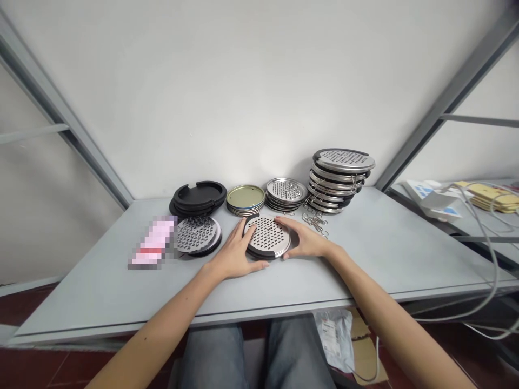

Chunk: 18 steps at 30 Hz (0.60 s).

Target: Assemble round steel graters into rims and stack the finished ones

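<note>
A round metal grater (268, 235) with a black rim piece along its left side lies on the table in front of me. My left hand (237, 253) grips its left edge, fingers on the black rim and thumb along the near side. From the opposite side my right hand (304, 239) holds the metal edge between fingers and thumb. Just left are perforated grater discs (197, 235) on a dark base. Behind stand a stack of black rings (199, 195), a stack of gold-coloured lids (245, 196) and a stack of bare grater discs (286, 190).
A tall pile of black-rimmed graters (344, 159) stands at the back right. Small wire clips (315, 220) lie before it. A blurred pink item (156, 243) rests at left. Cables (492, 259) and a white box (440, 205) are on the right, beyond a grey metal frame.
</note>
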Tool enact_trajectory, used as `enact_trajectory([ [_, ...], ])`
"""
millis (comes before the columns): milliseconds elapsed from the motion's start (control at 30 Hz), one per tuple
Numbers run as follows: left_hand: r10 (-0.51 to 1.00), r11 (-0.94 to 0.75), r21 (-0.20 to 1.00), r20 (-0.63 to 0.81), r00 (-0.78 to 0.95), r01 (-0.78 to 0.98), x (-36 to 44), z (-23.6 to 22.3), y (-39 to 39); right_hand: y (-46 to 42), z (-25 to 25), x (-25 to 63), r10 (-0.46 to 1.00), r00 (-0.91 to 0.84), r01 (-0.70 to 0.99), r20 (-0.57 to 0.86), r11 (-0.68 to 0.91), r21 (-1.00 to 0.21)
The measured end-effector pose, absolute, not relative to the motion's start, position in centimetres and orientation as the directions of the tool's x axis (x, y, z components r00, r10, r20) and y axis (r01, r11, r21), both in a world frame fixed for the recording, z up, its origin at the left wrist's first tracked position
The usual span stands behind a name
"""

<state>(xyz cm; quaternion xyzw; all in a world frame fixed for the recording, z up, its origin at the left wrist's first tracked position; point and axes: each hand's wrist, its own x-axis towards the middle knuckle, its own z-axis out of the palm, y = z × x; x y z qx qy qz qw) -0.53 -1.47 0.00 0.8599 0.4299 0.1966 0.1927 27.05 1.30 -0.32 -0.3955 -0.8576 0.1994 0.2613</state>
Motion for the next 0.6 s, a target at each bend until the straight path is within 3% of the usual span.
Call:
enact_trajectory([
  [600,0.817,-0.569,0.469,0.231,0.528,0.675,-0.16,-0.59,-1.27,1.14,-0.60,26.39,0.782,-0.515,0.596,0.352,0.621,-0.508],
])
